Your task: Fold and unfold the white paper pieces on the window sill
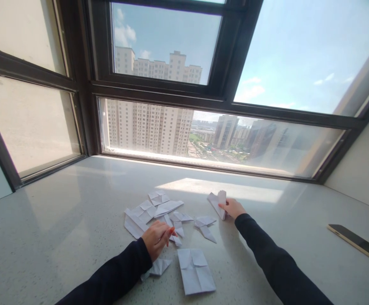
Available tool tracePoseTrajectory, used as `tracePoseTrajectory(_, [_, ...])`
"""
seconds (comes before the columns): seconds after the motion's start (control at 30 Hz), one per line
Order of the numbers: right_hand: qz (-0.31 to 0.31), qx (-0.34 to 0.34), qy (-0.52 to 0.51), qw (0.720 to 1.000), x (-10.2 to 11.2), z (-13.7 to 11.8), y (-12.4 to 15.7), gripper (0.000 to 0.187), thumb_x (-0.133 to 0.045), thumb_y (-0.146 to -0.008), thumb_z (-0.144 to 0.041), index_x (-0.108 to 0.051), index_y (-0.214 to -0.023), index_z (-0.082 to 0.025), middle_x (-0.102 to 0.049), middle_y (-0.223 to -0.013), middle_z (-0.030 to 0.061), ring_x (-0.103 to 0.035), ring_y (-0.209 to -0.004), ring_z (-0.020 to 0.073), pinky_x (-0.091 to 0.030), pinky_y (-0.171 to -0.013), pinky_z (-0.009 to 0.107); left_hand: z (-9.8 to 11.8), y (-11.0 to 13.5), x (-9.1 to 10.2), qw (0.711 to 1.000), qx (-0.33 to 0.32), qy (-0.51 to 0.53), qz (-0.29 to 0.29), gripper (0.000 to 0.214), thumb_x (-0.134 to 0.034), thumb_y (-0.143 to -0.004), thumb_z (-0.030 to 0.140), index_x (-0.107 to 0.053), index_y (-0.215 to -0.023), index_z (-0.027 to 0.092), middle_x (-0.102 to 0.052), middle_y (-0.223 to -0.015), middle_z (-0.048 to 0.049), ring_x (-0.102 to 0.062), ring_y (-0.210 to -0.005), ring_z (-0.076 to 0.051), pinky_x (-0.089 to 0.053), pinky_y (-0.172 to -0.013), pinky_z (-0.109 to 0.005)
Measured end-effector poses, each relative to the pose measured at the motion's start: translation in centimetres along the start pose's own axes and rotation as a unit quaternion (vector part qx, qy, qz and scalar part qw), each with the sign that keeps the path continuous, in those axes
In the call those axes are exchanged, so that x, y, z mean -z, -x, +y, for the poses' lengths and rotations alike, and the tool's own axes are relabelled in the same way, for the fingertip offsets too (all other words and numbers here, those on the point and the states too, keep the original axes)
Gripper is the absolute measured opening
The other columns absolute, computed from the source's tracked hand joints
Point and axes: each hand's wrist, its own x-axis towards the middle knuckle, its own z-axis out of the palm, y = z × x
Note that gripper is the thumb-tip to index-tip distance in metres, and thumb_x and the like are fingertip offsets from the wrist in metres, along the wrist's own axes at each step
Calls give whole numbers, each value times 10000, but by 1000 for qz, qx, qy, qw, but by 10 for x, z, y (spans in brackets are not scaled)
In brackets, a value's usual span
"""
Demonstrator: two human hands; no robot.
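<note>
My right hand (234,207) pinches a folded white paper piece (215,204) between thumb and fingers, at the right of the other papers. Over the paper cluster, my left hand (158,238) is closed with its fingers curled; whether anything is in them is hidden. Around it lie several origami pieces, among them a long folded strip (169,207), a squarish one (158,197) and a pointed one (135,224). A bent folded piece (206,228) lies between the two hands. Nearest me rests a creased paper rectangle (197,272). Another folded piece (160,267) is partly covered by my left wrist.
The papers lie on a pale speckled windowsill (76,228). Dark window frames (171,95) rise behind it, with tall buildings outside. A phone-like flat object (356,242) lies at the right. Sunlight falls across the sill's back part.
</note>
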Motion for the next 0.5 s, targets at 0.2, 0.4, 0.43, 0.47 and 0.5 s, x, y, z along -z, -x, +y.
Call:
tracePoseTrajectory(0.2, [29, -1, 82, 996, -6, 1, 2, 261, -466, -827, -281, -493, -1062, -171, -523, -1078, 57, -541, -893, 168, -459, -746, 363, -1, 0, -1, 1000, -3, 9, 8, 523, -189, -863, 442, -606, -724, 161, -553, -518, -36, -496, -593, -165, -346, -657, -299])
tracePoseTrajectory(0.4, [69, 7, 128, 989, -18, 2, 1, 264, -469, -825, -280, -490, -1065, -170, -524, -1075, 57, -543, -891, 167, -461, -742, 363, -2, -1, -2, 1000, -3, 8, 11, 498, -195, -869, 418, -594, -703, 168, -539, -504, -35, -484, -576, -167, -341, -644, -305])
tracePoseTrajectory(0.43, [79, 9, 133, 988, -20, 2, 1, 266, -472, -824, -285, -490, -1064, -172, -523, -1075, 53, -543, -889, 166, -461, -740, 365, -2, -1, -2, 1000, -4, 7, 12, 495, -196, -870, 414, -593, -703, 168, -540, -505, -36, -483, -579, -168, -341, -641, -305])
tracePoseTrajectory(0.47, [89, 13, 138, 986, -23, 2, 1, 264, -470, -825, -285, -492, -1060, -169, -526, -1070, 53, -544, -887, 165, -460, -743, 367, -2, -1, -2, 1000, -6, 6, 13, 492, -198, -870, 410, -591, -701, 168, -543, -509, -38, -484, -583, -170, -340, -640, -305])
tracePoseTrajectory(0.5, [101, 16, 142, 985, -25, 2, 1, 256, -460, -831, -275, -497, -1054, -155, -536, -1057, 61, -546, -888, 166, -454, -753, 365, -2, -2, -1, 1000, -7, 6, 14, 488, -200, -871, 407, -591, -701, 168, -544, -512, -40, -484, -588, -171, -340, -638, -306])
